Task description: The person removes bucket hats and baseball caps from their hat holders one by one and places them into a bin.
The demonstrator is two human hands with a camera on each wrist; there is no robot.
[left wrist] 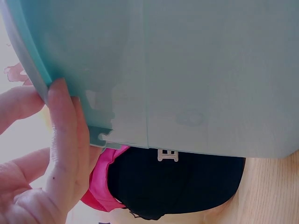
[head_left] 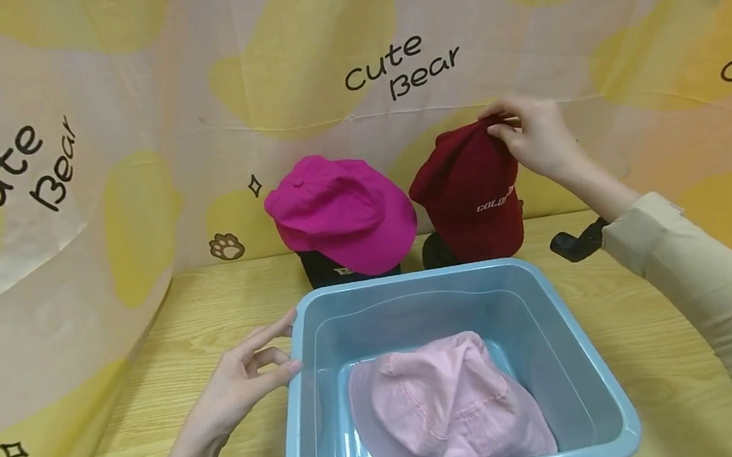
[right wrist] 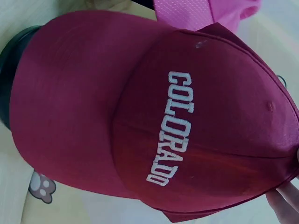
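Note:
My right hand pinches a dark red baseball cap by its crown behind the tub. The cap's brim points down, and white COLORADO lettering shows on its front in the right wrist view. My left hand holds the left rim of a blue plastic tub, thumb at the rim's edge and fingers under the lip. A pale pink bucket hat lies inside the tub. Left of the red cap, a bright magenta cap rests on a black cap bearing a pale emblem.
Part of a black rounded thing shows below the red cap. The pale wooden tabletop carries the tub. A yellow and white printed cloth hangs behind and on the left. The tub's wall fills much of the left wrist view.

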